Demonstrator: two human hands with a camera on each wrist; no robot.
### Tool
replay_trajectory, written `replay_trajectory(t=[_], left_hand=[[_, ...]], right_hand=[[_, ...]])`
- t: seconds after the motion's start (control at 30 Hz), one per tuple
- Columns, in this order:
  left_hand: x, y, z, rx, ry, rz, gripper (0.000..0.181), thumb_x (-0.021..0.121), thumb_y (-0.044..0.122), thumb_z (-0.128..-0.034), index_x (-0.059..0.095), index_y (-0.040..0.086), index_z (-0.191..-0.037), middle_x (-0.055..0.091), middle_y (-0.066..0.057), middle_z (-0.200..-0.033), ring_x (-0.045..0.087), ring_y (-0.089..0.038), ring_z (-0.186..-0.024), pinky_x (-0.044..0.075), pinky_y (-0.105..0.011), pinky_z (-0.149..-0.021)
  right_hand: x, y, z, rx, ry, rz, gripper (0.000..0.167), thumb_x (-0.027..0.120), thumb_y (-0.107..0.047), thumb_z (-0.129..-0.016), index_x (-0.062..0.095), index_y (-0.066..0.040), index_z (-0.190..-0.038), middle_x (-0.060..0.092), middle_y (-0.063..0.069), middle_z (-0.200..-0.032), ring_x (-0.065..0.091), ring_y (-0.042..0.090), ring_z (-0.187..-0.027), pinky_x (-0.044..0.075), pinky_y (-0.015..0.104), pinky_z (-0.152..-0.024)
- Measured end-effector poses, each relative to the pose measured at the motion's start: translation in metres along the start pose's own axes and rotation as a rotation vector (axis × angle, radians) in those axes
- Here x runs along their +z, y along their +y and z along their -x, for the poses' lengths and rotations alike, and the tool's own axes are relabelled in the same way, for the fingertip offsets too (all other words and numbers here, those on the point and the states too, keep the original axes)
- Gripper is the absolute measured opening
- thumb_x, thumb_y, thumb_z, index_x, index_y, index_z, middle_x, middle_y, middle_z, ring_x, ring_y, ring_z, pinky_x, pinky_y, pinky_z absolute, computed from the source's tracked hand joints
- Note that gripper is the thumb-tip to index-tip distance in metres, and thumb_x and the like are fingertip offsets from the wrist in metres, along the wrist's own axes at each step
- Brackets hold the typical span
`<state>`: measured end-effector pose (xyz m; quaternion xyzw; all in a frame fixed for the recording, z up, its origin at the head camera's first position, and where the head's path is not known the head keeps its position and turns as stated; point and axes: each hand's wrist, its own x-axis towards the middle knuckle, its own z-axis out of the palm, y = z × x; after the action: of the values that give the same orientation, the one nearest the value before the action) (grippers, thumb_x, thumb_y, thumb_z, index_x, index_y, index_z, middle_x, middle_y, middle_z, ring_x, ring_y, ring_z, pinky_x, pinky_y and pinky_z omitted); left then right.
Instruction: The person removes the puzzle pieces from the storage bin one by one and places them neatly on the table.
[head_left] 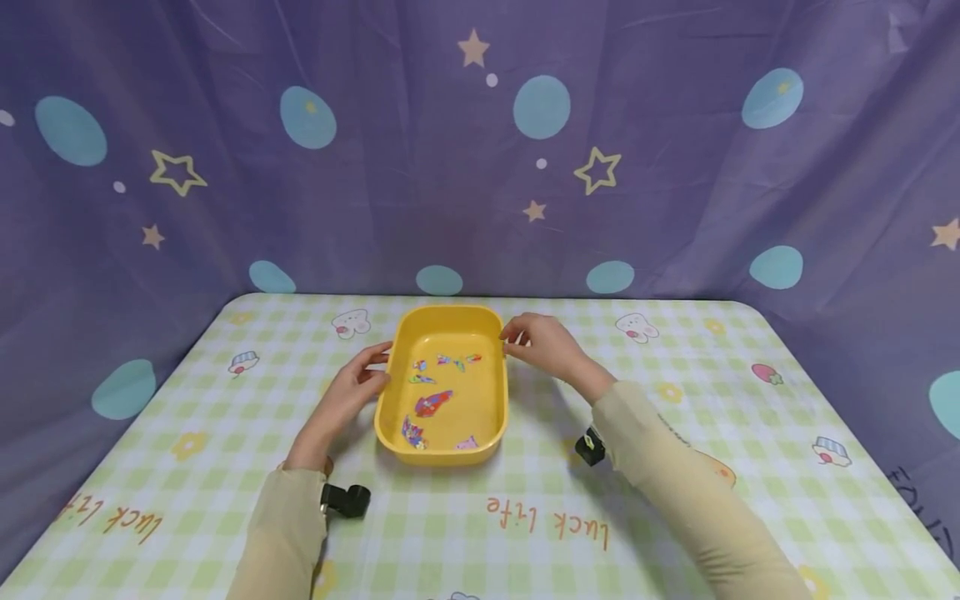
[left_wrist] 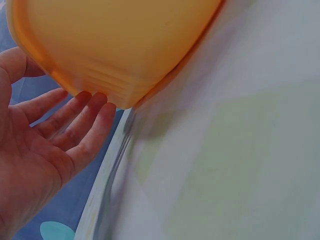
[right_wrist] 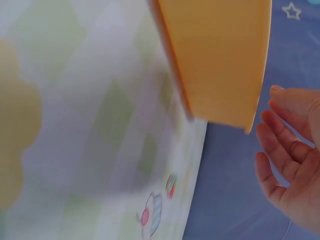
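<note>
The yellow plastic tray [head_left: 442, 457] held colourful pieces [head_left: 433, 404] mid-frame. The left hand [head_left: 347, 398], fingers spread, touched it; the right hand [head_left: 551, 346], loosely curled, hung beside.

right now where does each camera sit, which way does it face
Head: worn on the head, facing forward and down at the yellow tray; left hand, right hand and sleeves show.
Left wrist: worn there, facing the tray's outside; left hand shows.
Right wrist: worn there, facing the tray's outside; right hand shows.
Both wrist views share the tray, checked tablecloth and purple curtain.
</note>
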<state>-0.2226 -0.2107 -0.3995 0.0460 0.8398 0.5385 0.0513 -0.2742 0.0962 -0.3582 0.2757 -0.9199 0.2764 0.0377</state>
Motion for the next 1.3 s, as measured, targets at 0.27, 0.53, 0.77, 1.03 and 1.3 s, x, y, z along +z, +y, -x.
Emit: replay_trajectory(t=[0.27, 0.53, 0.77, 1.03, 1.3], left_hand=[[0.000, 0.000, 0.000, 0.004, 0.000, 0.007, 0.056, 0.052, 0.020, -0.0878, 0.033, 0.021, -0.141, 0.043, -0.011, -0.133, 0.051, -0.028, -0.110, 0.047, -0.040, -0.087], [-0.001, -0.002, 0.000, 0.005, 0.000, 0.003, 0.056, 0.051, 0.020, -0.0882, 0.033, 0.021, -0.141, 0.043, -0.011, -0.133, 0.051, -0.028, -0.110, 0.047, -0.040, -0.086], [0.000, -0.001, 0.000, 0.015, 0.002, 0.005, 0.055, 0.052, 0.020, -0.0881, 0.034, 0.021, -0.140, 0.043, -0.011, -0.133, 0.051, -0.028, -0.110, 0.047, -0.041, -0.086], [0.000, -0.002, 0.000, 0.015, -0.002, 0.003, 0.055, 0.052, 0.021, -0.0889, 0.033, 0.020, -0.141, 0.042, -0.012, -0.134, 0.050, -0.028, -0.110, 0.047, -0.040, -0.086], [-0.001, -0.002, -0.002, 0.018, -0.003, 0.006, 0.055, 0.051, 0.020, -0.0886, 0.033, 0.019, -0.140, 0.043, -0.013, -0.133, 0.051, -0.028, -0.110, 0.047, -0.039, -0.086]], right_hand=[[0.009, -0.021, -0.003, -0.075, -0.022, -0.004, 0.017, 0.066, -0.017, -0.082, 0.068, -0.008, -0.096, 0.063, 0.000, -0.086, 0.056, 0.014, -0.075, 0.045, 0.024, -0.067], [0.023, -0.035, -0.005, -0.111, -0.085, 0.023, 0.018, 0.066, -0.021, -0.082, 0.068, -0.011, -0.096, 0.064, -0.001, -0.087, 0.058, 0.017, -0.079, 0.044, 0.023, -0.069], [0.034, -0.048, -0.009, -0.152, -0.145, 0.054, 0.021, 0.066, -0.022, -0.082, 0.067, -0.010, -0.100, 0.063, -0.002, -0.092, 0.058, 0.014, -0.084, 0.045, 0.025, -0.075], [0.046, -0.056, -0.017, -0.140, -0.211, 0.034, 0.023, 0.068, -0.022, -0.081, 0.068, -0.012, -0.102, 0.062, -0.002, -0.095, 0.059, 0.018, -0.087, 0.044, 0.023, -0.073], [0.056, -0.060, -0.023, -0.139, -0.272, -0.009, 0.022, 0.069, -0.021, -0.079, 0.068, -0.012, -0.100, 0.062, -0.002, -0.090, 0.058, 0.014, -0.082, 0.044, 0.019, -0.070]])
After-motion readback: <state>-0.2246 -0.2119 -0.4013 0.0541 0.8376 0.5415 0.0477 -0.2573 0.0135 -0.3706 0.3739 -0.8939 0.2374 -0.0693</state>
